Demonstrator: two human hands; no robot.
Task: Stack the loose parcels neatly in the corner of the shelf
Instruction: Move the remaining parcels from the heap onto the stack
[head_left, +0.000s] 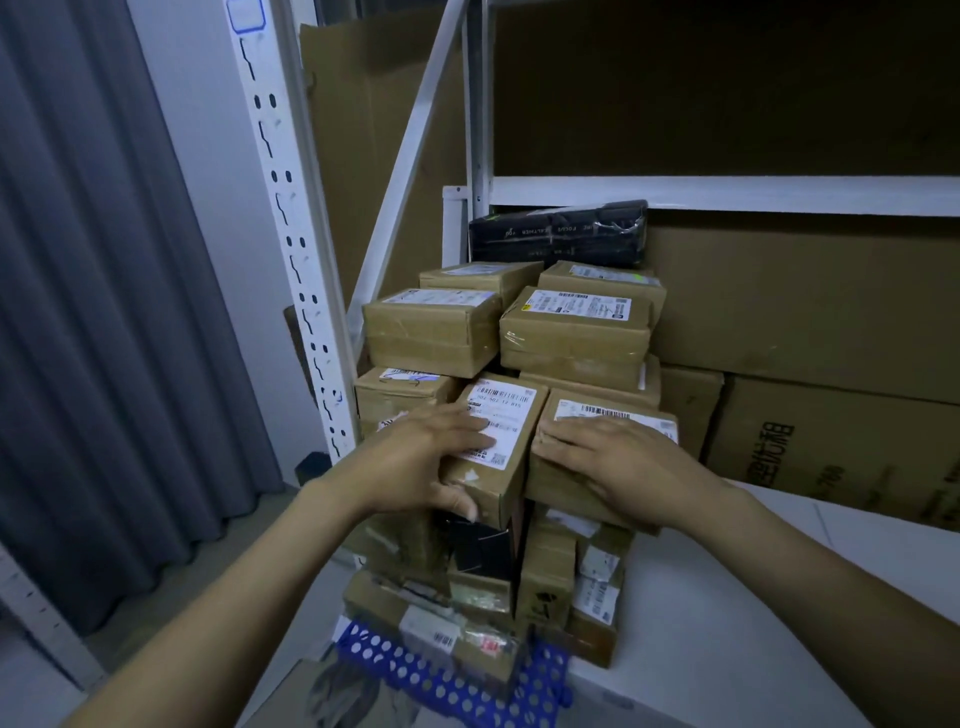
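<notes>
white racking (291, 218) behind, our left hand (415, 462) grips the labelled parcel (511, 421), right hand (618, 467) flat on its neighbour (597, 405): pushed unevenly, both may tip.

Lower parcels (550, 587) hidden behind hands; labels unreadable
</notes>
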